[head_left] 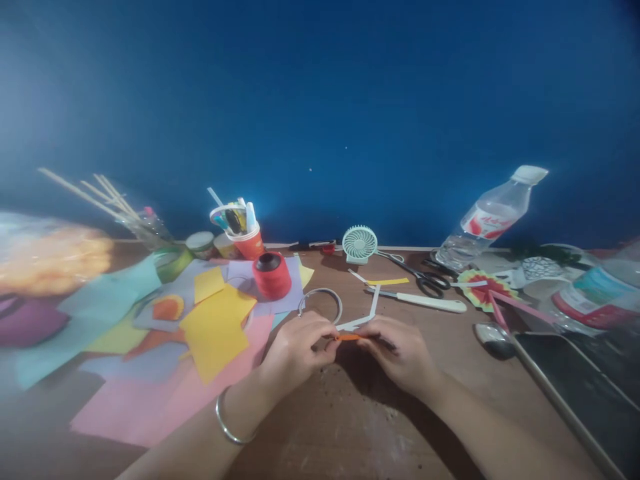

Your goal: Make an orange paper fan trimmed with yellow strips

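Note:
Between my two hands, low over the brown table, is a narrow orange strip (349, 337), possibly folded paper. My left hand (303, 343) pinches its left end between thumb and fingers. At the other end, the fingertips of my right hand (400, 350) are closed on the same strip. Just behind my fingers lie white paper strips (374, 303), partly hidden by the hands. A wire ring (341, 308) stands behind my left hand, and a white-handled knife (433, 303) lies beyond my right.
Coloured paper sheets (215, 333) spread over the left, with a red thread spool (273, 277) and a pen cup (247, 241) behind. Toward the back are a small fan (360, 245) and scissors (425, 279). A tilted bottle (490, 217) and a phone (575, 393) are on the right.

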The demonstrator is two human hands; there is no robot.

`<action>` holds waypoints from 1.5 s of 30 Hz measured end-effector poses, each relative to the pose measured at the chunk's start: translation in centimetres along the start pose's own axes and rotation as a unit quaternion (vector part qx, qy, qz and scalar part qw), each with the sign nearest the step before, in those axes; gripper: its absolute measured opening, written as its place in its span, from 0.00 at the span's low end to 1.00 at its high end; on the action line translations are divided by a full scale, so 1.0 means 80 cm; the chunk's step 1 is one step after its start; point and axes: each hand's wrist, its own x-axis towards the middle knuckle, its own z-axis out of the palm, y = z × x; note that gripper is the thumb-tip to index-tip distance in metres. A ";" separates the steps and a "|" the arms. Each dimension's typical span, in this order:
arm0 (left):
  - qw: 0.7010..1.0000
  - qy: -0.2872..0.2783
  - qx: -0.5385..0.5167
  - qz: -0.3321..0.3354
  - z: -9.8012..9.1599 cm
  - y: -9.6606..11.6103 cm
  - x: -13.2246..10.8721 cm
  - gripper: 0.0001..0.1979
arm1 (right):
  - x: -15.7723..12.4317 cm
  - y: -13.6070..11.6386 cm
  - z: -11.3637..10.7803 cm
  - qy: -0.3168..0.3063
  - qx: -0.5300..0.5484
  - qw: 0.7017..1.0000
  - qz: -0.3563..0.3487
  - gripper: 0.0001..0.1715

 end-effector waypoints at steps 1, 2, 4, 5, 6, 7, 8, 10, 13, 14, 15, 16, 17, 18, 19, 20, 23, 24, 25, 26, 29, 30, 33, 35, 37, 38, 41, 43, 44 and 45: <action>1.000 0.001 -0.002 -0.004 0.000 0.000 0.000 0.04 | 0.000 0.000 0.000 -0.002 -0.002 1.000 0.001 0.07; 1.000 0.002 -0.006 -0.006 -0.001 0.001 -0.001 0.04 | -0.001 0.000 0.000 -0.003 -0.004 1.000 0.001 0.07; 1.000 0.004 -0.019 -0.009 -0.002 0.001 -0.001 0.04 | -0.002 0.002 0.001 -0.006 -0.009 1.000 0.005 0.08; 1.000 0.004 -0.027 -0.010 -0.003 0.001 -0.001 0.03 | -0.002 0.002 0.002 -0.007 -0.009 1.000 0.007 0.09; 0.999 0.003 -0.038 -0.012 -0.004 0.001 -0.001 0.03 | -0.002 0.003 0.002 -0.009 -0.009 1.000 0.007 0.09; 0.999 0.001 -0.049 -0.017 -0.005 0.001 0.000 0.03 | -0.002 0.004 0.003 -0.010 -0.007 1.000 0.006 0.08; 0.998 -0.004 -0.060 -0.027 -0.006 0.000 0.000 0.03 | -0.002 0.005 0.003 -0.011 -0.004 1.000 0.003 0.08; 0.995 -0.022 -0.075 -0.056 -0.009 -0.001 0.002 0.04 | 0.000 0.005 0.004 -0.010 0.000 1.000 -0.006 0.08; 0.993 -0.038 -0.074 -0.079 -0.013 -0.003 0.004 0.06 | 0.003 0.005 0.006 0.001 -0.002 1.000 -0.019 0.08; 0.995 -0.036 -0.067 -0.071 -0.013 -0.004 0.005 0.07 | 0.004 0.004 0.007 0.001 -0.003 1.000 -0.023 0.08; 0.996 -0.030 -0.060 -0.055 -0.014 -0.004 0.005 0.08 | 0.004 0.004 0.008 -0.002 -0.002 1.000 -0.026 0.08; 0.997 -0.028 -0.055 -0.036 -0.013 -0.005 0.006 0.09 | 0.005 0.004 0.009 -0.007 -0.001 1.000 -0.030 0.07; 0.998 -0.030 -0.051 -0.015 -0.013 -0.005 0.006 0.10 | 0.005 0.004 0.010 -0.014 0.001 0.999 -0.033 0.07; 0.998 -0.036 -0.050 0.004 -0.013 -0.005 0.006 0.10 | 0.005 0.003 0.010 -0.019 0.002 0.999 -0.035 0.07; 0.998 -0.044 -0.049 0.019 -0.012 -0.004 0.006 0.09 | 0.005 0.003 0.011 -0.021 0.004 0.999 -0.037 0.07; 0.997 -0.050 -0.050 0.028 -0.012 -0.004 0.006 0.08 | 0.005 0.003 0.011 -0.023 0.005 0.999 -0.038 0.07; 0.997 -0.051 -0.055 0.029 -0.011 -0.003 0.006 0.06 | 0.005 0.004 0.011 -0.027 0.011 0.999 -0.037 0.06; 0.997 -0.053 -0.059 0.027 -0.011 -0.003 0.006 0.06 | 0.005 0.004 0.011 -0.029 0.016 0.999 -0.036 0.05; 0.996 -0.056 -0.062 0.028 -0.012 -0.003 0.006 0.06 | 0.005 0.005 0.010 -0.033 0.021 0.999 -0.033 0.05; 0.996 -0.063 -0.063 0.031 -0.012 -0.003 0.006 0.06 | 0.005 0.005 0.010 -0.037 0.025 0.999 -0.030 0.06; 0.994 -0.085 -0.057 0.044 -0.012 -0.004 0.007 0.06 | 0.005 0.005 0.009 -0.046 0.025 0.998 -0.026 0.06; 0.994 -0.087 -0.050 0.045 -0.012 -0.004 0.006 0.06 | 0.005 0.004 0.009 -0.046 0.023 0.998 -0.028 0.06; 0.997 -0.069 -0.016 0.043 -0.012 -0.003 0.004 0.06 | 0.006 0.002 0.009 -0.035 0.016 0.999 -0.039 0.06; 0.997 -0.058 0.009 0.046 -0.011 -0.001 0.002 0.05 | 0.006 0.000 0.010 -0.026 0.008 0.999 -0.046 0.06; 0.997 -0.050 0.029 0.055 -0.010 0.002 0.000 0.06 | 0.005 -0.001 0.011 -0.018 0.003 0.999 -0.051 0.06; 0.997 -0.042 0.036 0.062 -0.010 0.003 -0.001 0.06 | 0.004 -0.002 0.012 -0.015 0.005 0.998 -0.053 0.06; 0.996 -0.005 0.031 0.084 -0.009 0.003 -0.004 0.04 | 0.001 -0.003 0.013 -0.008 0.024 0.998 -0.061 0.04; 0.995 -0.001 0.017 0.093 -0.009 0.002 -0.004 0.04 | 0.001 -0.003 0.012 -0.014 0.034 0.997 -0.065 0.03; 0.995 -0.007 0.011 0.096 -0.009 0.002 -0.004 0.03 | 0.001 -0.003 0.012 -0.018 0.035 0.997 -0.066 0.03; 0.995 -0.014 0.008 0.098 -0.009 0.002 -0.003 0.03 | 0.001 -0.003 0.011 -0.023 0.035 0.997 -0.066 0.03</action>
